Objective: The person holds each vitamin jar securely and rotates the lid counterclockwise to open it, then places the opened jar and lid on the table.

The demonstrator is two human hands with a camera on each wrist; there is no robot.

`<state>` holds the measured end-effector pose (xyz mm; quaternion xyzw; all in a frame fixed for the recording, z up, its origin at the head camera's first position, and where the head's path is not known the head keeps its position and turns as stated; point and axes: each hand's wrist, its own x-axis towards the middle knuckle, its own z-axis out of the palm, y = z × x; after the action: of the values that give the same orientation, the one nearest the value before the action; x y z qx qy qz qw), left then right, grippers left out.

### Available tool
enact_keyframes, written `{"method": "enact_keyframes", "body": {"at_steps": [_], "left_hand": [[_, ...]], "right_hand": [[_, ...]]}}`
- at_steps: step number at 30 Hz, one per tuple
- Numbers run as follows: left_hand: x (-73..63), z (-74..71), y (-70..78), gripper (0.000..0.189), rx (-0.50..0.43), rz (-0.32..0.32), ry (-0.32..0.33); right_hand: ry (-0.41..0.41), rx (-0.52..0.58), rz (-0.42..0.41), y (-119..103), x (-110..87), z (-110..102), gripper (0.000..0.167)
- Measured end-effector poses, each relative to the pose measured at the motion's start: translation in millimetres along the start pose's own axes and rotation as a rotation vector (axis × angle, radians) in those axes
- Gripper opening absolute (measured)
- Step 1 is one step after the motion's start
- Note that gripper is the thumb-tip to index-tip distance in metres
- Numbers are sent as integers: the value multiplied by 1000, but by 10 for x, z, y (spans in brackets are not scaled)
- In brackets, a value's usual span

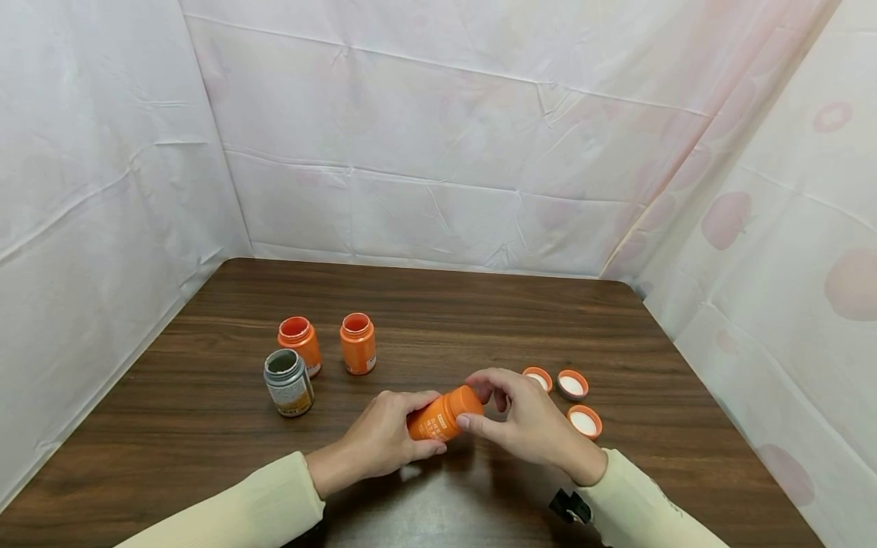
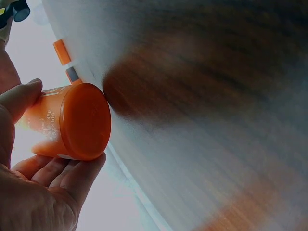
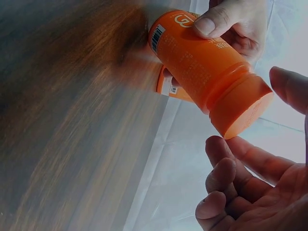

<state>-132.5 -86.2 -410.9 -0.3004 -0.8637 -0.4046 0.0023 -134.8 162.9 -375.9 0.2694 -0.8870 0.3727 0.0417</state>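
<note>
An orange bottle [image 1: 430,422] with white print is held tilted above the front of the table by my left hand [image 1: 384,438]. Its thumb and fingers wrap the body, and the left wrist view shows the round base [image 2: 86,122]. On the other end sits an orange screw cap [image 3: 240,106]. My right hand [image 1: 526,422] is around that cap with loosely bent fingers. In the right wrist view its thumb [image 3: 288,89] stands slightly off the cap, while the index fingertip is at or just touching the lower rim.
Left of the hands stand two uncapped orange bottles [image 1: 358,346] and an uncapped grey bottle [image 1: 290,384]. Three caps [image 1: 585,421] lie with white liners upward, right of my right hand; one has a dark outer side. White cloth [image 1: 425,137] encloses the wooden table [image 1: 452,312].
</note>
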Motion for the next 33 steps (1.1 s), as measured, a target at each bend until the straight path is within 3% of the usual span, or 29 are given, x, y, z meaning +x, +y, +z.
{"method": "enact_keyframes", "body": {"at_steps": [12, 21, 33], "left_hand": [[3, -4, 7, 43, -1, -1, -7], [-2, 7, 11, 42, 25, 11, 4], [-1, 3, 16, 42, 47, 16, 0]], "right_hand": [[-53, -1, 28, -8, 16, -13, 42], [-55, -16, -29, -5, 17, -36, 39], [-44, 1, -124, -14, 9, -59, 53]]}}
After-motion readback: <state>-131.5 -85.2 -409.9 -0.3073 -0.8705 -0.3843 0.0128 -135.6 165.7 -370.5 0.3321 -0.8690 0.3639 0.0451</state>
